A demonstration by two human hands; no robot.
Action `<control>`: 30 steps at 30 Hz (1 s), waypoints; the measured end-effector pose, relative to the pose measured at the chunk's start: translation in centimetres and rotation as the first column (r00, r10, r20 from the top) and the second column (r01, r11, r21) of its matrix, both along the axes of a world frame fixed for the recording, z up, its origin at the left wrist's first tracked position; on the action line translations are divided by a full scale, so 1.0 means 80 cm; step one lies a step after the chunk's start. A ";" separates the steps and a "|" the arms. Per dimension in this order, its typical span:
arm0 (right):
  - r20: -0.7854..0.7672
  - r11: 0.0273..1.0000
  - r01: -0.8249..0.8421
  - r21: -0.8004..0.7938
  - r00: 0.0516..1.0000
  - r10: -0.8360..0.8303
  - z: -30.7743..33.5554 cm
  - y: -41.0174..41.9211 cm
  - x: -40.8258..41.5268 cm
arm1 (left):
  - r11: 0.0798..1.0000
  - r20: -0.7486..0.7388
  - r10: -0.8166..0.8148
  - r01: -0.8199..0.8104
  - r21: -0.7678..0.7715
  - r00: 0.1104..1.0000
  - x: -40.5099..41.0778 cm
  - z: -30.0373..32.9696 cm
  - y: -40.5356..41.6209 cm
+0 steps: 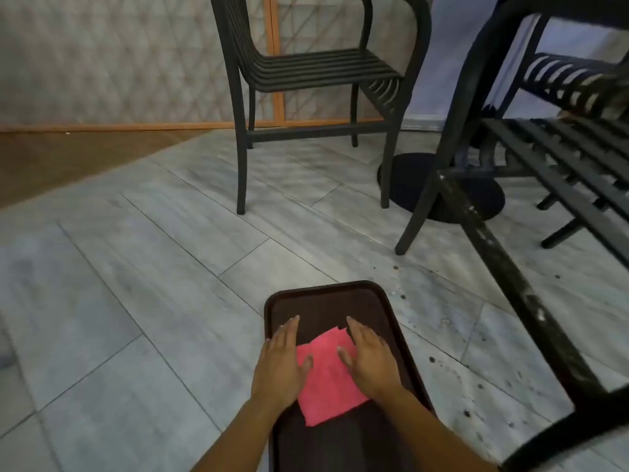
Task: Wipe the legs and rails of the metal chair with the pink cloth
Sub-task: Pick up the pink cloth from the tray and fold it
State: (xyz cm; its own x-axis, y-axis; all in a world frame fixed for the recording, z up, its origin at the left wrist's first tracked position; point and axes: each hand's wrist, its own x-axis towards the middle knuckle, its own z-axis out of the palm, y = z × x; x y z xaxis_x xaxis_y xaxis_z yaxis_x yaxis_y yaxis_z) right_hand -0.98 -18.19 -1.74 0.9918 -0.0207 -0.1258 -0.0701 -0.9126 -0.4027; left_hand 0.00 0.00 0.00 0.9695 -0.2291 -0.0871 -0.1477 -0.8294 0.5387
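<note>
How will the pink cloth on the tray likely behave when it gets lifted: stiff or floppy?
Probably floppy: the pink cloth lies folded flat with soft, uneven edges under the left hand and right hand. It looks thin, so likely light. On the smooth brown tray it may slide and unfold when pulled.

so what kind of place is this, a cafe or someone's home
Probably a cafe or restaurant seating area: matching dark metal chairs, a round pedestal table base on the tiled floor, and a brown serving tray holding the pink cloth.
</note>
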 end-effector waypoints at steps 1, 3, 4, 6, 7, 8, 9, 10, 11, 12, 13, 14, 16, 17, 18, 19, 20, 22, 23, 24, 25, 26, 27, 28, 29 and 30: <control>-0.032 1.000 0.011 0.009 0.999 -0.010 -0.013 0.001 0.002 | 1.000 -0.015 -0.007 0.007 0.015 1.000 0.002 -0.010 0.001; -0.047 1.000 -0.003 -0.014 0.999 0.002 -0.039 0.004 0.005 | 0.998 -0.008 -0.018 0.019 0.055 1.000 0.006 -0.033 0.004; -0.073 1.000 -0.010 -0.025 0.997 0.008 -0.050 0.006 0.004 | 0.997 -0.014 -0.025 0.026 0.067 1.000 0.007 -0.043 0.007; -0.097 0.999 -0.029 -0.028 0.995 0.026 -0.069 0.010 0.003 | 0.997 -0.022 -0.044 0.045 0.059 0.999 0.007 -0.064 0.011; -0.109 0.999 -0.036 -0.033 0.993 0.032 -0.078 0.010 0.002 | 0.997 -0.026 -0.051 0.053 0.056 0.998 0.007 -0.072 0.014; -0.130 0.998 -0.040 -0.039 0.991 0.035 -0.082 0.011 0.001 | 0.997 -0.035 -0.059 0.061 0.054 0.998 0.006 -0.079 0.015; -0.152 0.998 -0.049 -0.042 0.988 0.043 -0.088 0.012 -0.001 | 0.996 -0.043 -0.062 0.064 0.056 0.997 0.006 -0.086 0.016; -0.161 0.996 -0.064 -0.057 0.986 0.054 -0.093 0.011 -0.001 | 0.996 -0.051 -0.060 0.063 0.059 0.997 0.006 -0.092 0.017; -0.169 0.995 -0.068 -0.070 0.984 0.055 -0.096 0.011 -0.001 | 0.997 -0.057 -0.055 0.058 0.057 0.997 0.005 -0.096 0.016; -0.163 0.995 -0.058 -0.079 0.986 0.045 -0.097 0.012 -0.002 | 0.996 -0.062 -0.054 0.058 0.067 0.997 0.005 -0.099 0.015; -0.151 0.995 -0.043 -0.085 0.988 0.030 -0.099 0.012 -0.002 | 0.995 -0.062 -0.052 0.057 0.077 0.997 0.005 -0.103 0.014; -0.137 0.994 -0.038 -0.100 0.990 0.024 -0.101 0.013 -0.001 | 0.995 -0.060 -0.054 0.059 0.079 0.997 0.005 -0.105 0.013; -0.138 0.996 -0.018 -0.085 0.990 0.007 -0.103 0.014 0.000 | 0.998 -0.057 -0.044 0.047 0.046 0.997 0.004 -0.108 0.011; -0.108 0.997 -0.010 -0.072 0.994 0.002 -0.105 0.015 -0.001 | 0.999 -0.063 -0.044 0.046 0.029 0.997 0.003 -0.111 0.010; -0.102 0.999 -0.024 -0.041 0.995 0.020 -0.104 0.017 -0.003 | 0.998 -0.074 -0.052 0.054 0.025 0.996 0.002 -0.115 0.010; -0.076 0.999 -0.032 -0.026 0.997 0.030 -0.102 0.019 -0.006 | 0.999 -0.076 -0.051 0.052 0.012 0.996 0.001 -0.114 0.010; -0.075 0.999 -0.038 -0.025 0.997 0.036 -0.099 0.022 -0.007 | 0.999 -0.095 -0.047 0.047 0.006 0.994 0.001 -0.116 0.010; -0.069 0.999 -0.037 -0.025 0.997 0.035 -0.098 0.025 -0.008 | 0.999 -0.079 -0.030 0.031 0.017 0.996 0.000 -0.111 0.008; -0.062 0.999 -0.039 -0.031 0.997 0.037 -0.097 0.026 -0.008 | 0.999 -0.036 -0.029 0.030 0.036 0.999 0.000 -0.109 0.008; -0.057 0.999 -0.043 -0.025 0.998 0.041 -0.094 0.027 -0.008 | 0.999 0.000 -0.031 0.031 0.039 1.000 0.001 -0.107 0.008; -0.058 0.999 -0.046 -0.010 0.997 0.045 -0.092 0.028 -0.009 | 0.999 -0.021 -0.035 0.035 0.019 0.999 0.000 -0.103 0.008; -0.053 0.999 -0.055 0.000 0.997 0.055 -0.091 0.028 -0.009 | 0.999 -0.053 -0.047 0.047 0.005 0.997 -0.001 -0.100 0.010; -0.045 0.998 -0.065 0.003 0.997 0.065 -0.090 0.028 -0.010 | 0.998 -0.067 -0.060 0.060 0.002 0.996 -0.001 -0.097 0.011; -0.028 0.997 -0.072 0.002 0.997 0.072 -0.089 0.028 -0.011 | 0.998 -0.055 -0.065 0.066 0.013 0.996 -0.001 -0.097 0.014; -0.021 0.997 -0.077 0.007 0.997 0.077 -0.087 0.028 -0.012 | 0.997 -0.038 -0.067 0.068 0.024 0.997 -0.001 -0.093 0.015; -0.017 0.996 -0.083 0.013 0.996 0.084 -0.085 0.027 -0.013 | 0.997 -0.033 -0.072 0.073 0.039 0.997 -0.002 -0.091 0.015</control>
